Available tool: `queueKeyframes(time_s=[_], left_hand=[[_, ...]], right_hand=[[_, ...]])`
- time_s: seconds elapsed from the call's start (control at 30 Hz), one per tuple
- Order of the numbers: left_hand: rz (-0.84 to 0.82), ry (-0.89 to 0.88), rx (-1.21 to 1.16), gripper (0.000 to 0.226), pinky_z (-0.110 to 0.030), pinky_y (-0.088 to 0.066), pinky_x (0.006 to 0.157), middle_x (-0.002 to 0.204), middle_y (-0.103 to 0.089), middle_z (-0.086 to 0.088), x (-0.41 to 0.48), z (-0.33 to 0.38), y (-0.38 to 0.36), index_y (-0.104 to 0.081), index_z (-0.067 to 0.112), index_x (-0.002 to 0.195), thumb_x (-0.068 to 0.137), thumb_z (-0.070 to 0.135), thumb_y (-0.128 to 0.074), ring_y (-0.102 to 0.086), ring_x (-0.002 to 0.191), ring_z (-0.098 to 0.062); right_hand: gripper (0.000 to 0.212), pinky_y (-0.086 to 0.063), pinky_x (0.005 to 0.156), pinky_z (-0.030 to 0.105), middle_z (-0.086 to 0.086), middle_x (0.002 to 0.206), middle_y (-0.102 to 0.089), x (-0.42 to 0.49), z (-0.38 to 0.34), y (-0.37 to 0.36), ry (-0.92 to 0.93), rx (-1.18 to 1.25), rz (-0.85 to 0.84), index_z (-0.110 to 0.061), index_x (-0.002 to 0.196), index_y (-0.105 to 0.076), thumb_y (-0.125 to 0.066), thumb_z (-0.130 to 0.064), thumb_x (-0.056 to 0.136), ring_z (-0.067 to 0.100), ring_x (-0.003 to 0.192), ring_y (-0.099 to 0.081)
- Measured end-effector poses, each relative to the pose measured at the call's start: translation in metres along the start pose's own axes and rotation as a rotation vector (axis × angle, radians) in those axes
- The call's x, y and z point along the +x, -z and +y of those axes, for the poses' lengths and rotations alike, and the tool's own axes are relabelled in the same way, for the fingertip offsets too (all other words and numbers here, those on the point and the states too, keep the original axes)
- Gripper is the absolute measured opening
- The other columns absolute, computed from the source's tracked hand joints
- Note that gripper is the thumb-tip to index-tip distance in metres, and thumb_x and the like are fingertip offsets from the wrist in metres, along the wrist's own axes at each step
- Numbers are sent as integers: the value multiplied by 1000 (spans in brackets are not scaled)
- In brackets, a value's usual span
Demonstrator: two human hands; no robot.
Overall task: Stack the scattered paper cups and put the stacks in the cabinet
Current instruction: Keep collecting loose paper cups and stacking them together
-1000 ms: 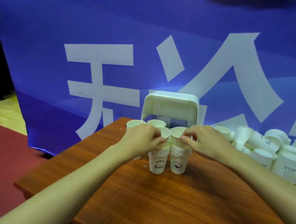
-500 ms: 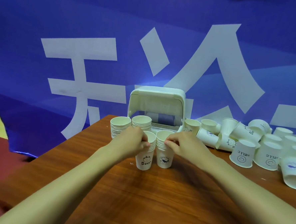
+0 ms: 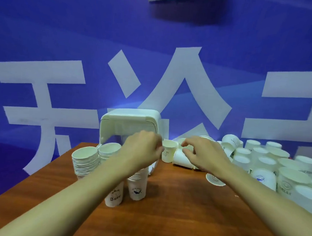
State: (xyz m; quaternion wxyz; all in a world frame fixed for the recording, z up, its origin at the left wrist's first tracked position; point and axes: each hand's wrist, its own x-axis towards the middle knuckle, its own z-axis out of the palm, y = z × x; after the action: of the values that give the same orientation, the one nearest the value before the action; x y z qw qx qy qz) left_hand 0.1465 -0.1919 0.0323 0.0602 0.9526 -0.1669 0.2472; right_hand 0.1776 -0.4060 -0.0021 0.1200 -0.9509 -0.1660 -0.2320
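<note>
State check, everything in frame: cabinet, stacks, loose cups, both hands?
cabinet: lid up, open
back stacks: two, upright, beside cabinet
front stacks: two, upright, side by side
single cup: upright, mouth up
tipped cup: on its side
loose cups: unstacked, crowded on the right
left hand: fingers curled beside single cup, grip unclear
right hand: open, above tipped cup

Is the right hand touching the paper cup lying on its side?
Cannot tell. In the head view the thumb of the right hand overlaps the wall of the tipped cup, but neither contact nor a gap shows plainly.
</note>
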Motion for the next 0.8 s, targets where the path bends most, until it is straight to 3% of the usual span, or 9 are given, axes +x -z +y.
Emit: queueKeyframes(time_s=[0.2,0.33,0.47,0.63,0.7,0.8], left_hand=[[-145,-6,-13,24,-32,-45,73,104,-66,0,54,54,-86,-66,20,105,90,36,-56,-62,99,-24],[-198,157,-36,36,-35,-46,82,117,-60,-7,72,66,-129,-54,13,117,92,39,-55,-59,106,-26],[-231,364,-229,47,-37,-46,86,128,-49,-10,81,65,-159,-42,10,124,92,40,-58,-55,116,-29],[-150,463,-313,52,-41,-47,84,129,-52,-12,92,62,-179,-35,10,126,94,45,-57,-56,117,-33],[-115,484,-345,52,-42,-47,83,128,-55,-12,96,60,-185,-34,10,128,95,42,-57,-57,114,-34],[-61,502,-419,42,-40,-46,77,123,-56,-13,97,56,-190,-34,10,121,94,28,-59,-58,109,-36]], right_hand=[[30,-51,84,38,-12,129,-57,-32,103,12,-140,-300,-122,-35,123,-59,-50,-40,95,15,118,-55],[35,-52,86,39,-10,130,-56,-40,119,3,-104,-314,-205,-30,127,-56,-46,-35,94,17,120,-51],[33,-50,84,39,-13,133,-51,-41,112,-12,-40,-296,-219,-27,120,-58,-46,-42,94,16,122,-47],[30,-45,76,32,-22,130,-46,-53,102,-12,-89,-139,-117,-27,82,-61,-55,-55,83,7,114,-51],[37,-39,71,29,-24,127,-46,-62,100,-10,-75,-119,-136,-25,77,-61,-56,-61,81,4,108,-51],[44,-39,70,29,-16,103,-55,-75,97,-4,-66,-107,-89,-27,78,-52,-51,-71,79,6,87,-48]])
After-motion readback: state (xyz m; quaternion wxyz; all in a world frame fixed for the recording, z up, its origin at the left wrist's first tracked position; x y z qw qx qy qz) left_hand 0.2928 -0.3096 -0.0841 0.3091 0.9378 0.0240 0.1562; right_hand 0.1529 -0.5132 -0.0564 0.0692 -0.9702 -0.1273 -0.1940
